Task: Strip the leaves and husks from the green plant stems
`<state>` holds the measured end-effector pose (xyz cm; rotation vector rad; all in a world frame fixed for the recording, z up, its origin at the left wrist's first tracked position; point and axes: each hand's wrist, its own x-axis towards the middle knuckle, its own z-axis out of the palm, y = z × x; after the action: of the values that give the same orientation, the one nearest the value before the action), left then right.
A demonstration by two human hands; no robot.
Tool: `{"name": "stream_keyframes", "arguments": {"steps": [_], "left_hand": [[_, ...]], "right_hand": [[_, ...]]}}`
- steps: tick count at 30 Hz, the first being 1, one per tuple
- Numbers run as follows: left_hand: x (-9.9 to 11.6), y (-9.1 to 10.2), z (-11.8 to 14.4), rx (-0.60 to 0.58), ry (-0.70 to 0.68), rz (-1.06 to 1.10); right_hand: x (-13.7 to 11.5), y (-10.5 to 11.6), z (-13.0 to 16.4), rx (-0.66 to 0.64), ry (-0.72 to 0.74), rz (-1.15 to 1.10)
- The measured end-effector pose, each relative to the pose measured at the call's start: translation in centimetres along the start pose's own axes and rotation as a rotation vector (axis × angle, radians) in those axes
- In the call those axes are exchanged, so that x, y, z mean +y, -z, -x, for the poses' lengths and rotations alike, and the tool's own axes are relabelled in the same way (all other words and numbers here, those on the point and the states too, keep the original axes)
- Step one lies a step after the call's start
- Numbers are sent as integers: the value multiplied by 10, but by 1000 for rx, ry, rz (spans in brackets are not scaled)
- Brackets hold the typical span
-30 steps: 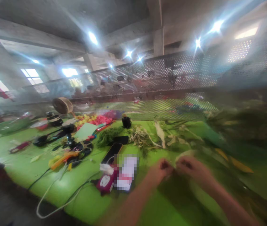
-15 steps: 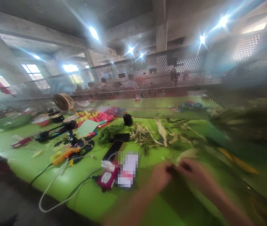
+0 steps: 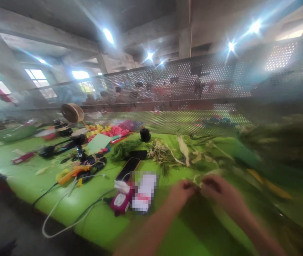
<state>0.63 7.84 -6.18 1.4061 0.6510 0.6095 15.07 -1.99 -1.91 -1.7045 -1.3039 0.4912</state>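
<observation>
Compared to half a second ago the blur clears, and both hands, left hand (image 3: 181, 192) and right hand (image 3: 219, 190), are back fingertip-to-fingertip, pinched on a pale leaf strip (image 3: 199, 178) over the green table (image 3: 100, 220), so the fiddly work looks ongoing.

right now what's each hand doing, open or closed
Left hand: fingers pinched shut on a pale leaf strip.
Right hand: curled shut on the same strip, fingertips meeting the left's.
</observation>
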Motion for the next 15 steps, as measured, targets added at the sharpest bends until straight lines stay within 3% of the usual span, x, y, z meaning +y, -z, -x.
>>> {"name": "stream_keyframes", "arguments": {"steps": [7, 11, 15], "left_hand": [[-1, 1, 0, -3, 11, 81], [3, 2, 1, -11, 24, 203], [4, 4, 2, 25, 19, 130]], "right_hand": [[3, -5, 2, -31, 172, 225], [2, -3, 2, -80, 178, 206], [6, -2, -1, -139, 136, 129]]}}
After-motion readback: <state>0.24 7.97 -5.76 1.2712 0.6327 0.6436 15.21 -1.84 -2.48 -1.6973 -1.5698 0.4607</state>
